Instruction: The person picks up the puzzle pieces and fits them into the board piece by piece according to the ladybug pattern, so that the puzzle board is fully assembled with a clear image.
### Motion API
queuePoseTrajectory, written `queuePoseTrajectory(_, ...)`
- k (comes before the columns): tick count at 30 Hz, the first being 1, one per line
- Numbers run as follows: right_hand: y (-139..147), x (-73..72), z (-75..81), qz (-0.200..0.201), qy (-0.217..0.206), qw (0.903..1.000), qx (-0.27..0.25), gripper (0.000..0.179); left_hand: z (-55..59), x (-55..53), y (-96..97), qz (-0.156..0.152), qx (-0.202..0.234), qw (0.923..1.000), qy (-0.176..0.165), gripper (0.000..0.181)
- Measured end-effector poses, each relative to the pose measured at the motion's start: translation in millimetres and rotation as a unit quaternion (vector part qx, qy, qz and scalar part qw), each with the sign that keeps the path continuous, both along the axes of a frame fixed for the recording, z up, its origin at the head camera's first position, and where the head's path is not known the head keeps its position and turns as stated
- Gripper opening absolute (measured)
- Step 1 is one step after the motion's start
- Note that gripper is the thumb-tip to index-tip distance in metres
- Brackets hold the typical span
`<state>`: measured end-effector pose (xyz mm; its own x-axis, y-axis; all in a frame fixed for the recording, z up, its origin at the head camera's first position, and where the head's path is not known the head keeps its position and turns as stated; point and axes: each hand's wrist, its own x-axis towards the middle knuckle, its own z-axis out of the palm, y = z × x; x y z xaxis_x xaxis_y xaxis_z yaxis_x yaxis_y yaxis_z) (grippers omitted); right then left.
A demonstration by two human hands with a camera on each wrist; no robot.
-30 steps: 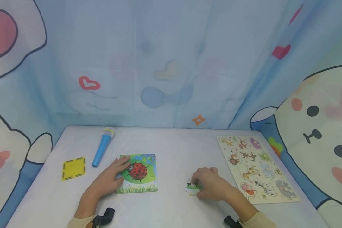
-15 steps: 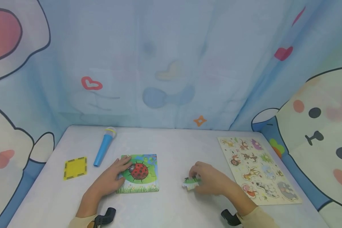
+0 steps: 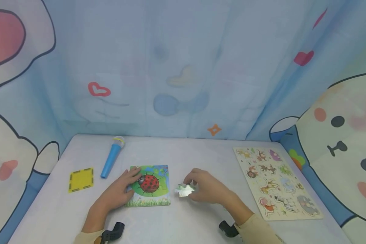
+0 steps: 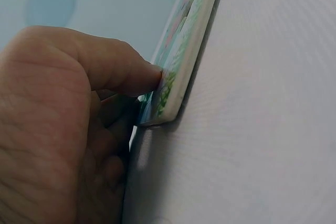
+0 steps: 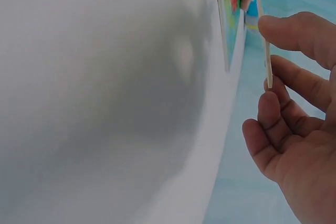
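Note:
A square ladybug puzzle (image 3: 152, 184) lies flat on the table. My left hand (image 3: 117, 193) rests on its left side, fingers extended near the upper corner and the thumb lower down. In the left wrist view the thumb (image 4: 126, 69) touches the puzzle's face beside its edge; the other fingers are partly hidden. To the right of the board, my right hand (image 3: 208, 188) pinches a small jigsaw piece (image 3: 184, 190) above the table. The piece's face catches the light. In the right wrist view it appears edge-on, a thin pale strip (image 5: 268, 61) between thumb and fingers.
A blue toy microphone (image 3: 111, 159) and a yellow square frame (image 3: 80, 180) lie on the left of the table. A board of animal pictures (image 3: 250, 176) lies on the right. A printed blue curtain (image 3: 183, 67) hangs behind the table (image 3: 201, 156).
My right hand has lifted the jigsaw piece from the table and carried it left toward the ladybug puzzle, tilting it. The left hand stays on the puzzle.

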<state>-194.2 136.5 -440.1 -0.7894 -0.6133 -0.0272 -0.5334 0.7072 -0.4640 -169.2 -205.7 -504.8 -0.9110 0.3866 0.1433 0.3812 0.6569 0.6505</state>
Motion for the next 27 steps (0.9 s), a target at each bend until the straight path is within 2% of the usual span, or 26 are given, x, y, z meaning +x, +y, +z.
queuePoseTrajectory(11, -49, -4.4, -15.4, 0.055, -0.013, 0.9969, -0.055, 0.035, -2.1, -1.7, -1.3, -0.007, 0.0, 1.0, 0.007, 0.058)
queuePoseTrajectory(20, -88, -5.1, -22.2, 0.094, 0.007, 0.9951, -0.031, 0.034, -3.2, -1.5, -2.2, -0.003, -0.002, 1.0, 0.002, 0.058)
queuePoseTrajectory(27, -102, -5.9, -28.6, 0.1, 0.007, 0.9944, -0.031, 0.033, -1.9, -1.6, -2.3, -0.001, -0.002, 1.0, -0.001, 0.058)
